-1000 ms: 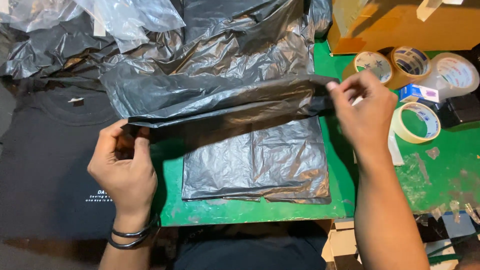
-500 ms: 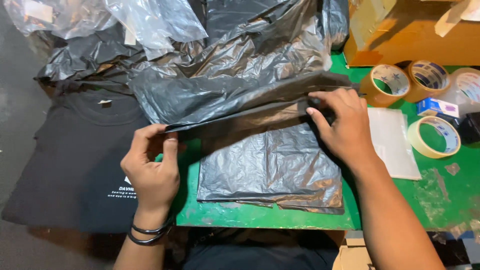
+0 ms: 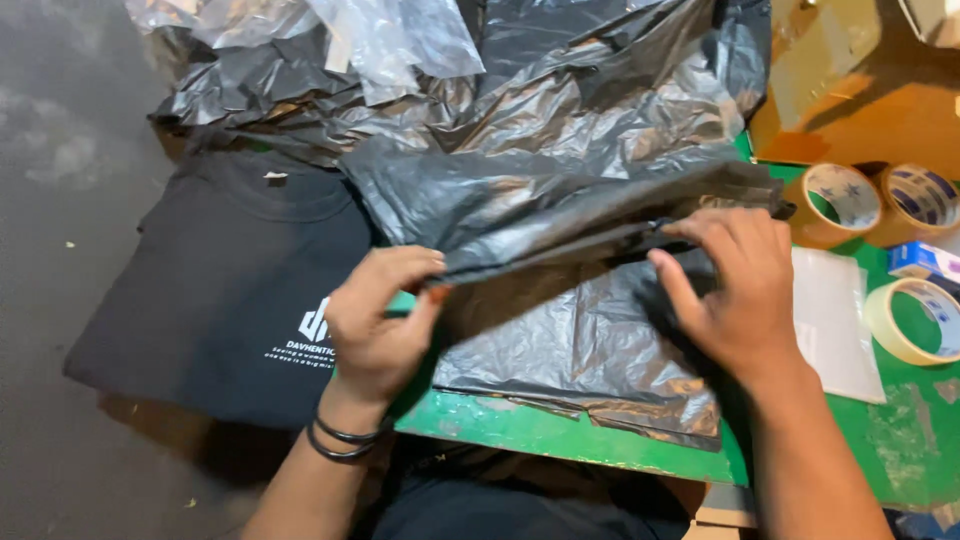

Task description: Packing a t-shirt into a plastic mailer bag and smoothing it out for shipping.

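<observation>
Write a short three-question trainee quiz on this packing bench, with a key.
1. True or false: both hands grip the same black plastic bag.
2. Which lies to the left of the left hand? A) a folded black T-shirt B) rolls of tape C) a cardboard box
3. What colour is the table top under the bags?

Key
1. True. The left hand pinches the bag's edge at one end, and the right hand holds it at the other.
2. A. The black T-shirt lies to the left; the tape rolls and the cardboard box are on the right.
3. Green.
</observation>
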